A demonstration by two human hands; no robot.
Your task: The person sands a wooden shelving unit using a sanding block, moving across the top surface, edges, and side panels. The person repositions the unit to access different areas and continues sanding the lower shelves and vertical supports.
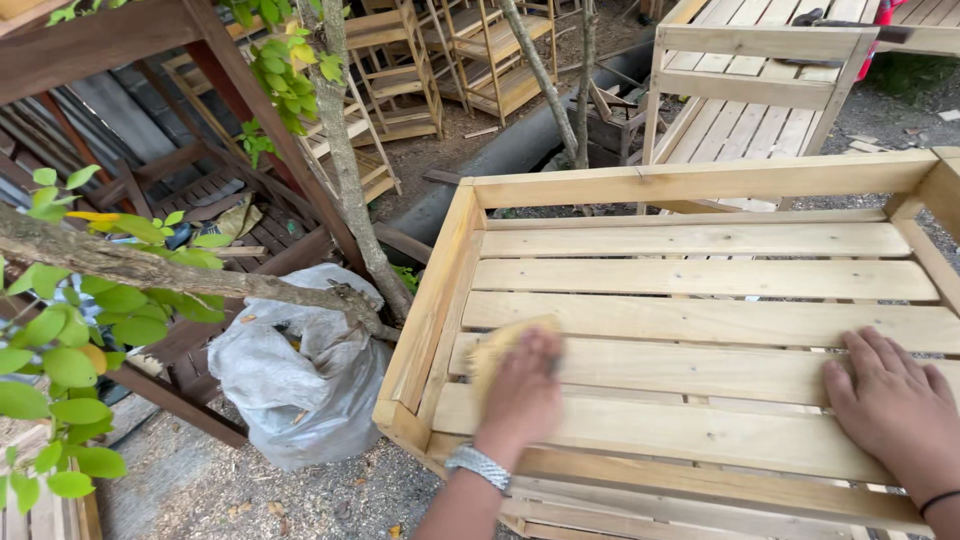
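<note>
A pale wooden slatted frame (700, 280), like a crate or bed section, lies before me. My left hand (522, 395), with a metal watch band on the wrist, presses a tan pad that looks like sandpaper (492, 350) against a slat near the frame's left side; the hand is blurred. My right hand (895, 405) rests flat with fingers spread on a slat at the right, holding nothing. A dark band circles that wrist.
A grey plastic sack (300, 370) sits on the ground left of the frame. A leafy branch (120, 265) and thin tree trunk (350, 170) stand at left. More slatted wooden furniture (760, 90) and wooden racks (440, 70) stand behind.
</note>
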